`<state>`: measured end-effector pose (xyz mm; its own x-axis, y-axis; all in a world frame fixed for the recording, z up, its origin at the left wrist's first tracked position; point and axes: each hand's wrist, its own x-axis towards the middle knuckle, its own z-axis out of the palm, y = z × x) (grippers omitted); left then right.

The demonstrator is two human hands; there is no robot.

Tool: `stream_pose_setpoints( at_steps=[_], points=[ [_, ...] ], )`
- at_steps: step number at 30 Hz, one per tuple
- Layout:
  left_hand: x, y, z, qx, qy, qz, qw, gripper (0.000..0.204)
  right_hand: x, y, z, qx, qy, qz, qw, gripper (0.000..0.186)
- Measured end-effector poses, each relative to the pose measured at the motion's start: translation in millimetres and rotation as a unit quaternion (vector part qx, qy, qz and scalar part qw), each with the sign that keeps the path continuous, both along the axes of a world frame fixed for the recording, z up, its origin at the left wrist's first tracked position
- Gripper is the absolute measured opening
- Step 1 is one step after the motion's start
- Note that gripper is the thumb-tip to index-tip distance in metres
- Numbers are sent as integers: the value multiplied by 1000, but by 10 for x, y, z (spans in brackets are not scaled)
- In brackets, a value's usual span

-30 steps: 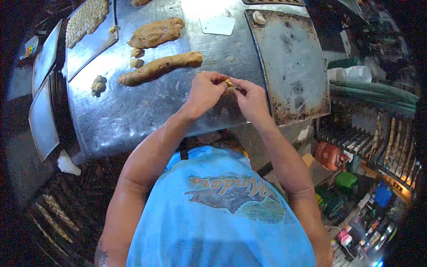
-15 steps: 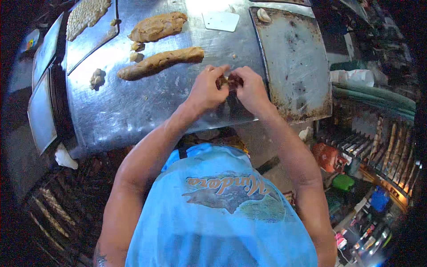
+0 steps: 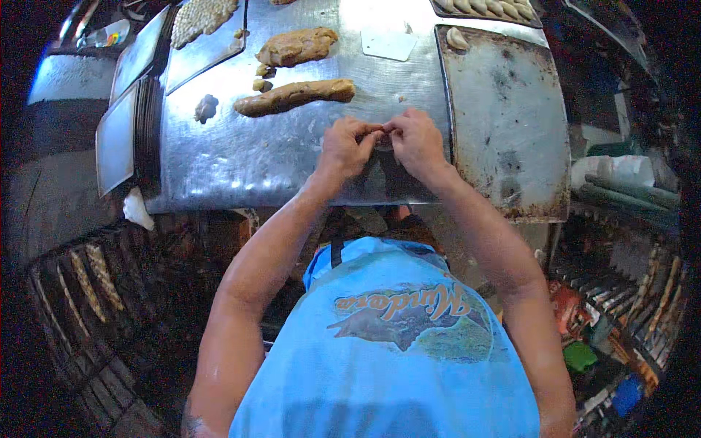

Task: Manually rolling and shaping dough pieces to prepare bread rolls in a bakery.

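Observation:
Over the near part of the metal table (image 3: 241, 164), my left hand (image 3: 345, 150) and my right hand (image 3: 421, 148) meet fingertip to fingertip. Both are closed in a pinch around something small, mostly hidden by the fingers and in shadow. Just beyond them lies a long brown roll of dough or paste (image 3: 296, 98). Farther back is a thicker, flattened slab (image 3: 298, 47) of similar colour, with small pale pieces (image 3: 260, 85) between the two. A small lumpy clump (image 3: 206, 108) sits to the left. A flat white scraper (image 3: 389, 45) rests at the back.
To the right lies a stained metal tray (image 3: 504, 139) with one folded pastry (image 3: 457, 39) at its far corner. Several pastries fill another tray (image 3: 493, 9) behind. Many small white balls (image 3: 204, 22) cover a sheet at back left. Stacked trays (image 3: 117, 146) stand along the left edge.
My fingertips have come closer together, closing the gap between the hands. The view has shifted, so the table's things appear farther right and more of the back right tray shows.

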<state>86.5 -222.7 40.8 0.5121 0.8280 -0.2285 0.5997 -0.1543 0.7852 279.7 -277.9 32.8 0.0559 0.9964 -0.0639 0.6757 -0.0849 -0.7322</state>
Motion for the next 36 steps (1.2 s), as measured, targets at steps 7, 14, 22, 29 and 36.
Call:
stream_pose_setpoints(
  at_steps=[7,14,22,29,36],
  points=[
    [-192,-204,-164,365,136,-146,909,48,-70,-537,-22,117,-221,9,968,43],
    [502,227,-309,22,-375,-32,926,69,-338,259,-373,214,533,-203,793,72],
    [-4,479,-338,-235,-539,24,809,74,-332,395,-186,107,526,-282,795,83],
    [-544,505,-238,-131,-526,44,839,64,-494,551,-366,101,-306,-55,945,77],
    [-488,249,-231,180,-285,22,941,44,-338,419,-471,123,-199,-91,968,74]
  ],
)
